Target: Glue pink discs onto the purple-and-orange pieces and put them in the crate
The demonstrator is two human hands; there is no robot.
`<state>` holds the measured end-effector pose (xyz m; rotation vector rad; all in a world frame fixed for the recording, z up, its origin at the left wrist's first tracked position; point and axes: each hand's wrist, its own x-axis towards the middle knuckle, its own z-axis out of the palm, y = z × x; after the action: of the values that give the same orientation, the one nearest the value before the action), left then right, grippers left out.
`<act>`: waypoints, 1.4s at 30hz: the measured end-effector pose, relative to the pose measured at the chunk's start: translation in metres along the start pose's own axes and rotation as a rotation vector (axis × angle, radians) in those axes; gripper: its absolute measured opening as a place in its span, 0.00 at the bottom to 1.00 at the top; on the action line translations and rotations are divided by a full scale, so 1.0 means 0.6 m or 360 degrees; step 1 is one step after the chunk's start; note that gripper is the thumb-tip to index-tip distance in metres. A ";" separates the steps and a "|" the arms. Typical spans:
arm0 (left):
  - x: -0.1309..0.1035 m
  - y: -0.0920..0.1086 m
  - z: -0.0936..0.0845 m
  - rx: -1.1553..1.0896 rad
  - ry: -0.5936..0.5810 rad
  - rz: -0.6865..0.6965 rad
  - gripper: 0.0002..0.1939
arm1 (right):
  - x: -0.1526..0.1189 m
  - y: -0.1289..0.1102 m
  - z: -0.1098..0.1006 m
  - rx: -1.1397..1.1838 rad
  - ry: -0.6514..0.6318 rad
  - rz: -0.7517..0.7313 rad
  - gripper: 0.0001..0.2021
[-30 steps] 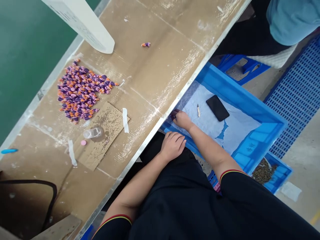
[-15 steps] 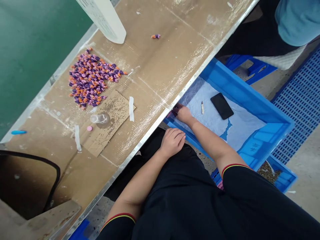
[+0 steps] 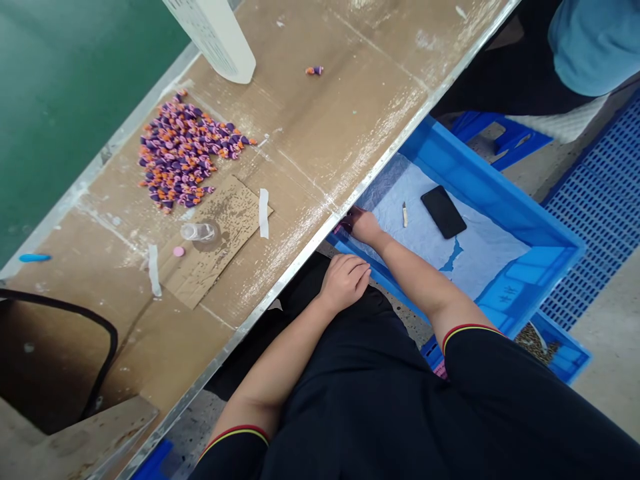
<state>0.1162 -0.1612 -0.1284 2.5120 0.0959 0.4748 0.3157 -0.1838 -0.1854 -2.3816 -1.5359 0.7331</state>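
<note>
My left hand (image 3: pixel 345 281) lies on my lap by the near rim of the blue crate (image 3: pixel 555 250), fingers loosely bent and holding nothing I can see. My right hand (image 3: pixel 364 227) reaches into the crate's corner beside the table edge. Its fingertips are shaded and partly hidden, with pinkish and dark bits by them, so what they hold does not show. A pale sheet (image 3: pixel 390 197) lines the crate. On it lie a small knife-like tool with a pale handle (image 3: pixel 405 215) and a black phone (image 3: pixel 443 211).
On the table (image 3: pixel 320 140) are a heap of small purple, orange and pink pieces (image 3: pixel 187 153), a single such piece (image 3: pixel 315 70), a white bottle (image 3: pixel 225 47), taped cardboard (image 3: pixel 200 280), a small clear cup (image 3: pixel 199 232) and a pink disc (image 3: pixel 179 251). Another person (image 3: pixel 595 47) sits at upper right.
The view has shifted slightly. Both hands stay in nearly the same places, with the right hand still in the crate's corner.
</note>
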 end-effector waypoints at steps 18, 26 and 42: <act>0.007 -0.001 0.002 -0.0077 0.0232 0.0116 0.10 | 0.002 0.001 0.006 -0.0031 -0.0015 0.0026 0.14; 0.013 0.001 -0.001 -0.0082 0.0299 0.0165 0.07 | -0.010 0.014 -0.007 0.0013 0.0037 0.0198 0.18; -0.011 0.021 -0.061 -0.0095 0.0419 0.0282 0.04 | -0.023 0.015 -0.019 0.0095 0.0340 0.0285 0.15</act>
<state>0.0966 -0.1534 -0.0952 2.3981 -0.0401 0.8670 0.3244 -0.1992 -0.1755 -2.4827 -1.2136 0.5284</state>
